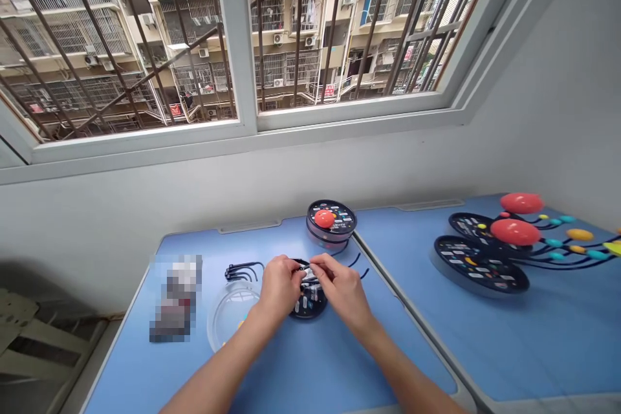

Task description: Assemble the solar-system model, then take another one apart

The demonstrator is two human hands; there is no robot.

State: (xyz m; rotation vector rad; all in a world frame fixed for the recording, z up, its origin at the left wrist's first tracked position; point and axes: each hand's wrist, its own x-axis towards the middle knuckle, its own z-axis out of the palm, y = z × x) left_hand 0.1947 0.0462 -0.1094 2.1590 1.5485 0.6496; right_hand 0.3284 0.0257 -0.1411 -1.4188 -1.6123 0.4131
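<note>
My left hand (281, 284) and my right hand (339, 284) meet fingertip to fingertip over a round black base (310, 307) printed with small labels and coloured dots. Both hands are closed in a pinch. Something small and dark shows between the fingertips, too covered to name. Thin black rods stick out beyond my right hand. Left of my left hand lies a bunch of bent black rods (241, 270). A clear round plastic dish (216, 317) holds a few yellow and orange pieces, partly hidden by my left forearm.
Behind my hands stands another round black base (330, 233) with a red ball (325, 218). On the right-hand table, two assembled planet models (485, 272) spread rods with coloured balls. A blurred-out item (177, 301) lies at left. A seam divides the blue tables (291, 375).
</note>
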